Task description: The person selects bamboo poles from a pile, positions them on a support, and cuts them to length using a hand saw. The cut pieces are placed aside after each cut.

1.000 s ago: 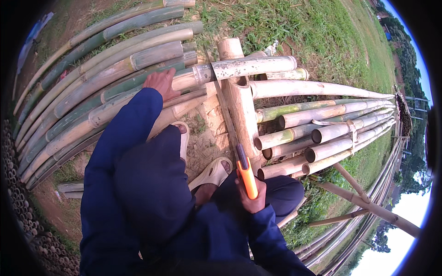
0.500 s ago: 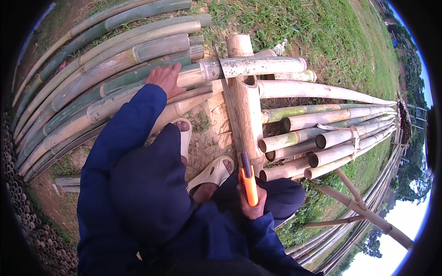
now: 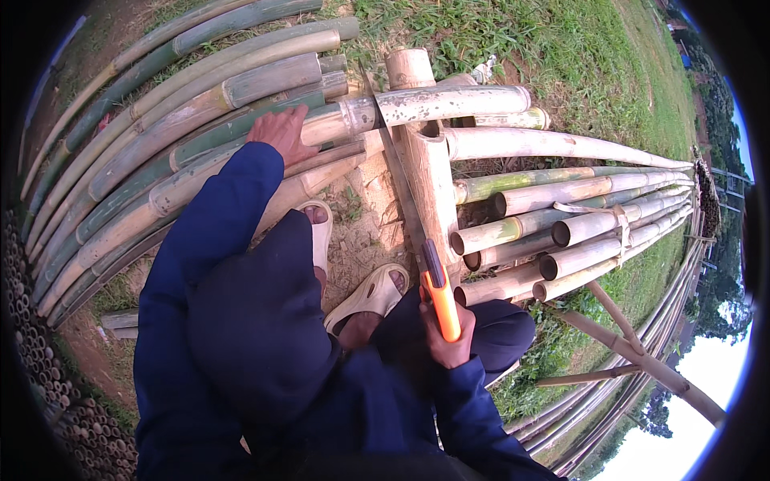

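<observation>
My left hand [image 3: 282,136] is closed over a mottled bamboo pole [image 3: 449,103], gripping it left of the saw. My right hand [image 3: 451,345] is wrapped round the orange handle of a hand saw [image 3: 440,293] near my right knee. The long, thin blade runs away from me and crosses the pole near a node; how deep it sits in the bamboo I cannot tell. Right of the blade, the pole rests across an upright-notched bamboo support [image 3: 433,180], and its cut end sticks out to the right.
Several long bamboo poles [image 3: 200,104] lie side by side at the left. Another bundle [image 3: 577,200], tied with a strip, extends right. Many stacked bamboo ends [image 3: 88,429] show at lower left. My sandalled feet [image 3: 369,297] stand on sawdust-strewn dirt; grass [image 3: 561,48] lies beyond.
The saw and my right hand have moved slightly away from me along the blade's line. My left hand keeps its place on the pole. The whole view has shifted a little.
</observation>
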`<control>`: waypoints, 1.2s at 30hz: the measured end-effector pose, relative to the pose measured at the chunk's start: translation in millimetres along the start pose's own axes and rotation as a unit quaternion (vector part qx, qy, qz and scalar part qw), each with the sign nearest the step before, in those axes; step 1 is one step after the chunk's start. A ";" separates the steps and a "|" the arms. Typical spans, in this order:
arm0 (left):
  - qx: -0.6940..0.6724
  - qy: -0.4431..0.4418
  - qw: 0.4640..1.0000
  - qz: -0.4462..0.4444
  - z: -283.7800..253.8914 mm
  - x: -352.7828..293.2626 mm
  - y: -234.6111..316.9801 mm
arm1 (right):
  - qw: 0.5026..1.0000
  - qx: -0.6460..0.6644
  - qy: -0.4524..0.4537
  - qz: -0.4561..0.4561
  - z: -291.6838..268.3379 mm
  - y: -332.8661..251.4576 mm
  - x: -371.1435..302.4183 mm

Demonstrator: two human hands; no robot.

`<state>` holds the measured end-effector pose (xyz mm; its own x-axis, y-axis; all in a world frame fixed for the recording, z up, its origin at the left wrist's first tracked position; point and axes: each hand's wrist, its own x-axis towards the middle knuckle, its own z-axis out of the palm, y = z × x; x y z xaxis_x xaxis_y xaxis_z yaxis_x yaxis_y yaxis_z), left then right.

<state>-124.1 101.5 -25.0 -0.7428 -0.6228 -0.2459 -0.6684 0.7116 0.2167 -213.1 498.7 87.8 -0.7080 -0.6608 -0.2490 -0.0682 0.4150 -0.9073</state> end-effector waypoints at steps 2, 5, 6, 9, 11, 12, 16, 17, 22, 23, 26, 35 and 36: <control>-0.001 0.023 1.000 0.010 -8.1 7.3 5.7 | 0.999 -0.042 -0.019 0.003 19.1 -0.3 60.0; -0.008 0.054 0.998 0.032 -1.0 3.8 3.2 | 0.999 -0.015 -0.025 -0.043 39.9 11.6 80.4; -0.012 0.048 0.998 0.030 -0.1 2.5 -0.9 | 0.998 -0.023 -0.037 -0.037 32.4 11.6 60.8; -0.015 -0.003 1.000 -0.004 -5.8 3.0 0.4 | 0.998 -0.012 -0.023 -0.054 0.0 4.3 -15.2; -0.009 -0.036 0.999 -0.020 -11.1 1.7 4.7 | 0.995 -0.083 -0.034 -0.048 -9.9 0.7 -39.2; -0.005 -0.041 0.999 -0.030 -11.4 1.8 4.3 | 0.997 -0.058 -0.040 -0.034 -9.8 9.6 -23.3; 0.004 0.035 0.999 0.017 -5.8 4.8 10.4 | 0.998 -0.044 -0.032 -0.012 42.2 2.5 95.2; 0.008 0.030 0.999 0.013 -6.6 2.8 7.4 | 0.998 -0.040 -0.040 -0.009 51.5 -8.1 105.7; -0.023 0.039 0.998 0.032 -3.8 -1.0 0.6 | 0.997 -0.042 -0.055 -0.035 15.1 17.0 44.5; -0.030 0.040 0.998 0.032 -2.5 -10.4 1.2 | 0.996 -0.063 -0.066 -0.001 1.9 3.5 22.1; -0.056 0.025 0.997 0.041 -23.7 -25.2 13.1 | 0.998 -0.045 -0.029 -0.045 -8.1 -20.5 -13.4; -0.105 -0.041 0.991 0.075 -7.5 -48.3 22.0 | 0.996 -0.080 -0.037 -0.026 -29.1 -19.3 -49.8; -0.104 -0.048 0.991 0.072 -4.1 -50.0 23.1 | 0.996 -0.074 -0.037 -0.017 -29.9 -16.5 -51.9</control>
<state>-102.6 147.7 -3.8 -0.8302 -0.4788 -0.2855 -0.5573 0.7018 0.4438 -196.3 544.8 125.8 -0.6507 -0.7176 -0.2484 -0.1976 0.4759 -0.8570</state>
